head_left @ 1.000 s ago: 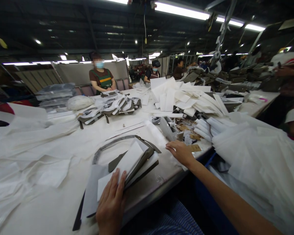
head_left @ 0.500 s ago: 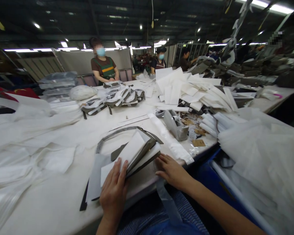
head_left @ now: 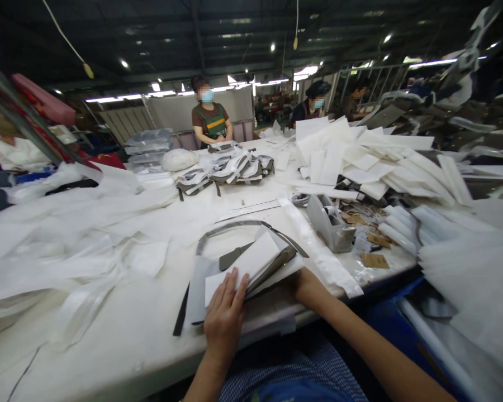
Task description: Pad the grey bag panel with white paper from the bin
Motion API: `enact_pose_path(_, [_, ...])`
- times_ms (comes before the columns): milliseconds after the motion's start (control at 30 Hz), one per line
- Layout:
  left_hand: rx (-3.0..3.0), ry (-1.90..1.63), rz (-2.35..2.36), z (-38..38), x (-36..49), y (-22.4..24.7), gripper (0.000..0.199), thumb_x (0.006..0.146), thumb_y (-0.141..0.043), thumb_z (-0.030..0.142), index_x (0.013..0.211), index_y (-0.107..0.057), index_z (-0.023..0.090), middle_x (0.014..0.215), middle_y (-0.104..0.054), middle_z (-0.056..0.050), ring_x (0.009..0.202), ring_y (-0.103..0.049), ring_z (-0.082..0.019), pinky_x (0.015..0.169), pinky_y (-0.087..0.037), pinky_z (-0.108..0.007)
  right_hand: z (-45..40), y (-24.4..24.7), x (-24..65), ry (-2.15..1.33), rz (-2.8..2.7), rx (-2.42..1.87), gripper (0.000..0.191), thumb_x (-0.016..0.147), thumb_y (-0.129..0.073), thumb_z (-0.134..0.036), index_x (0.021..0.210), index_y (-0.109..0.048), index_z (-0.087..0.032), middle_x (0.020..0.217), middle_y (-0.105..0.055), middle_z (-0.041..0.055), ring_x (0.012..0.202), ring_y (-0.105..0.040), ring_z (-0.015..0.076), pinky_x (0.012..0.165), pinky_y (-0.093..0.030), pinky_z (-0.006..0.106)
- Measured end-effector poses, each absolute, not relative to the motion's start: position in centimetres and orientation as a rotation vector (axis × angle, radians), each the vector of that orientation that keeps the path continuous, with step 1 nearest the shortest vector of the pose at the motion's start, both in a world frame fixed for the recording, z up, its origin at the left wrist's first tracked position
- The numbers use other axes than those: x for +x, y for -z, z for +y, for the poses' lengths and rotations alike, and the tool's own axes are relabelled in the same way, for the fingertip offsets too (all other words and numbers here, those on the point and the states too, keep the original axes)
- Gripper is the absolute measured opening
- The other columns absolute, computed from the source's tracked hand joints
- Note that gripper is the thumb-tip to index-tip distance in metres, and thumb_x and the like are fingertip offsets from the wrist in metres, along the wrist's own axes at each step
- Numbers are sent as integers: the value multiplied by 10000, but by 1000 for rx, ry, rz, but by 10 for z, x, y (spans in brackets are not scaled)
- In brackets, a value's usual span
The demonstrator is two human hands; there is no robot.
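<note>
A garment-factory table seen from the head camera: the left hand lies flat, fingers straight and together, pressing down on a white card that tops a grey bag at the near edge of the table. It grips nothing; it only holds the stack down. The right hand sits just right of the bag at its near right corner, fingers tucked toward or under the bag's edge, so how far they are curled, and whether they have hold of anything, cannot be told. The bag lies directly ahead of the left fingers, its long axis running from near left to far right, with a grey strap looping out on the far side. The left hand is on top of it; the right meets it from the side. A clear plastic sleeve stretches beside the bag on the right, and beyond that stands a grey tape dispenser among brown tags. White sheets are heaped at the far right, loose white wrapping spreads over the left, and a pile of grey bags sits far across the table, where a person in a brown top stands.
</note>
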State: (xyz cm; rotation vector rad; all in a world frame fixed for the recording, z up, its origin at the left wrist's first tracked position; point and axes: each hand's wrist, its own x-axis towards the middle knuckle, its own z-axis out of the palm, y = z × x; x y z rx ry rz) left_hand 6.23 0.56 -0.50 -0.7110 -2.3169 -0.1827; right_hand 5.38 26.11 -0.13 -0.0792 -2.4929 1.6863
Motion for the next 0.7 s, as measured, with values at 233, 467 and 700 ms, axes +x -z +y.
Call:
enact_pose_path(233, [-777, 95, -2318, 11, 63, 13, 537, 973, -479, 150, 1484, -370, 277, 1513, -410, -60, 1337, -475, -243, 1063, -472, -381, 276, -63, 109, -522, -2620, 369, 365, 884, -459, -131, 1167, -656, -249, 1242, -660, 79, 1158, -610, 249, 1038, -486, 432])
enact_pose_path(467, [-860, 53, -2327, 6, 62, 16, 512, 987, -437, 150, 1475, -388, 297, 1522, -397, -54, 1368, -434, -248, 1074, -468, -402, 268, -43, 50, -115, -2598, 1080, 767, 802, -689, -176, 1498, -365, -179, 1530, -414, 133, 1431, -353, 296, 1179, -326, 528])
enact_pose_path(700, [-879, -95, -2399, 13, 68, 8, 530, 949, -408, 103, 1455, -433, 257, 1537, -376, -69, 1371, -426, -282, 1067, -474, -439, 275, 7, 53, -209, -2556, 942, 565, 892, -515, -73, 1442, -457, -187, 1462, -514, 93, 1352, -477, 251, 1134, -423, 454])
